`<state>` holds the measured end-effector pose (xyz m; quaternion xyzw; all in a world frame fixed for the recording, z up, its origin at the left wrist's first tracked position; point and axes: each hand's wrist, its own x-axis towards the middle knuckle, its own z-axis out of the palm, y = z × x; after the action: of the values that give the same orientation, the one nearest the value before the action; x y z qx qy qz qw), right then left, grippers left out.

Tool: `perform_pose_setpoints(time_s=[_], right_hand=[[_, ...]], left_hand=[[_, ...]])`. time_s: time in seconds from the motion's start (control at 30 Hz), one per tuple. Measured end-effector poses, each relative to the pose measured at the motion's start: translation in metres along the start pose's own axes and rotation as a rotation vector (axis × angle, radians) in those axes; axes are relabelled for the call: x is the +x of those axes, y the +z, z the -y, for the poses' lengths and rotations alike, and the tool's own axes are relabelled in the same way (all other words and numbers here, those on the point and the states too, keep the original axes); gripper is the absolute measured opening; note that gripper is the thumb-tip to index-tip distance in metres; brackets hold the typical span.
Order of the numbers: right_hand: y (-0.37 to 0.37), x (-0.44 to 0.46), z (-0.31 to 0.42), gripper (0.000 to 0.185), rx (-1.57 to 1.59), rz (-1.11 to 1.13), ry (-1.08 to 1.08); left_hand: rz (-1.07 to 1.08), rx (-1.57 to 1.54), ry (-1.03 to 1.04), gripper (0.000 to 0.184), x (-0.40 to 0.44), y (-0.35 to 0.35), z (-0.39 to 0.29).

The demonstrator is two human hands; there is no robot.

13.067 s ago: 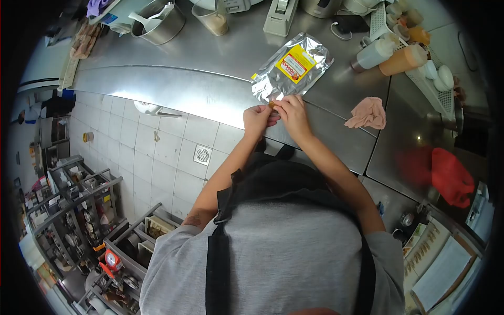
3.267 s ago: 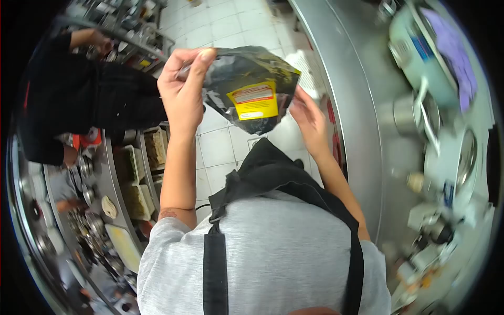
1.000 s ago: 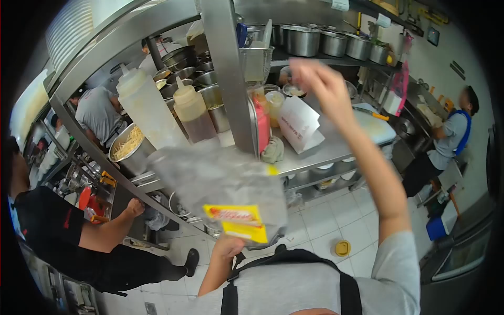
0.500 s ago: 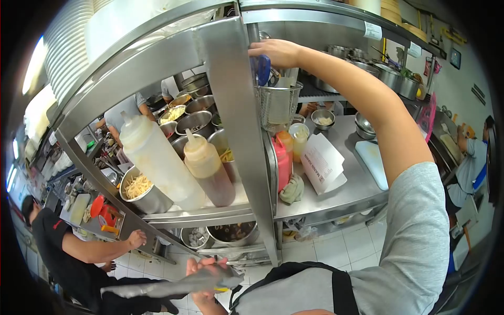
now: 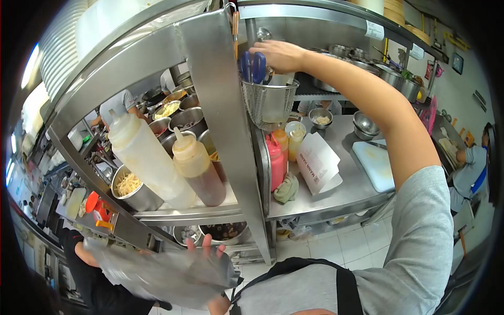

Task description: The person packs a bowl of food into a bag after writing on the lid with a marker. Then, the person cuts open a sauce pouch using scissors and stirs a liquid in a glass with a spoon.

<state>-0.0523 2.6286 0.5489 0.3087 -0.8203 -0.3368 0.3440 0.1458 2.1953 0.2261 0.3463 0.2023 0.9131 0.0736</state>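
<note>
My left hand [image 5: 212, 251] is low in the view, holding a crumpled silver-grey bag [image 5: 157, 273] that is blurred and stretches to the left. Its fingertips show above the bag; the rest is covered. My right hand [image 5: 278, 55] is raised over a wire mesh basket [image 5: 270, 105] fixed beside the steel post. Its fingers are curled among the upright utensils, and what they hold is too hidden to make out. Blue-handled scissors [image 5: 253, 67] stand in the basket just left of that hand.
Two squeeze bottles [image 5: 152, 163] [image 5: 199, 170] stand on the shelf left of the steel post [image 5: 220, 115]. On the right counter are a red bottle [image 5: 276, 163], a cloth [image 5: 286, 189], a paper bag [image 5: 317, 163] and a cutting board [image 5: 375, 165]. Co-workers are at the far left [image 5: 84, 268] and far right [image 5: 470, 168].
Since the blurred reach a second ago, my right hand has moved up and left to the basket. The bag has swung down and left in my left hand, and its yellow label is out of sight.
</note>
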Motion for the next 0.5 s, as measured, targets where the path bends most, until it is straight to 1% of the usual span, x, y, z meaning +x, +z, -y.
perform_pose_setpoints(time_s=[0.03,0.07,0.1,0.13,0.17,0.2,0.3,0.33,0.4,0.43,0.47,0.5], right_hand=[[-0.001,0.003,-0.002,0.028,-0.007,-0.033,-0.003],[-0.017,0.008,-0.001,0.024,0.004,0.040,-0.078],[-0.012,0.007,-0.002,0.024,-0.041,0.022,-0.119],[-0.005,0.005,-0.004,0.024,-0.087,0.003,-0.160],[0.003,0.003,-0.007,0.024,-0.134,-0.015,-0.202],[0.012,0.001,-0.007,0.023,-0.089,-0.106,-0.286],[0.033,0.001,-0.009,0.023,0.054,-0.020,-0.107],[0.039,0.004,-0.010,0.022,0.050,-0.031,-0.146],[0.037,0.005,-0.007,0.030,0.059,0.075,-0.099],[0.035,0.006,-0.008,0.035,0.060,0.130,-0.078],[0.031,0.010,-0.008,0.034,0.038,0.182,-0.053],[0.028,0.014,-0.008,0.032,0.017,0.234,-0.027]], left_hand=[[-0.022,-0.089,-0.012,0.050,0.000,0.005,0.002],[-0.045,-0.179,-0.023,0.050,0.000,0.011,0.004],[-0.069,-0.269,-0.031,0.051,0.001,0.016,0.006],[-0.080,-0.407,-0.027,0.056,-0.006,0.007,0.010],[-0.085,-0.438,-0.027,0.058,-0.011,0.001,0.012],[-0.090,-0.469,-0.028,0.060,-0.015,-0.006,0.014],[-0.063,-0.321,-0.046,0.057,-0.019,-0.009,0.013],[-0.032,-0.322,-0.052,0.057,-0.017,-0.005,0.015],[-0.124,-0.424,-0.014,0.054,-0.020,0.007,0.020],[-0.112,-0.376,-0.067,0.053,-0.020,0.010,0.020],[-0.101,-0.327,-0.120,0.052,-0.020,0.013,0.019],[-0.178,-0.139,-0.181,0.052,-0.020,0.020,0.020]])
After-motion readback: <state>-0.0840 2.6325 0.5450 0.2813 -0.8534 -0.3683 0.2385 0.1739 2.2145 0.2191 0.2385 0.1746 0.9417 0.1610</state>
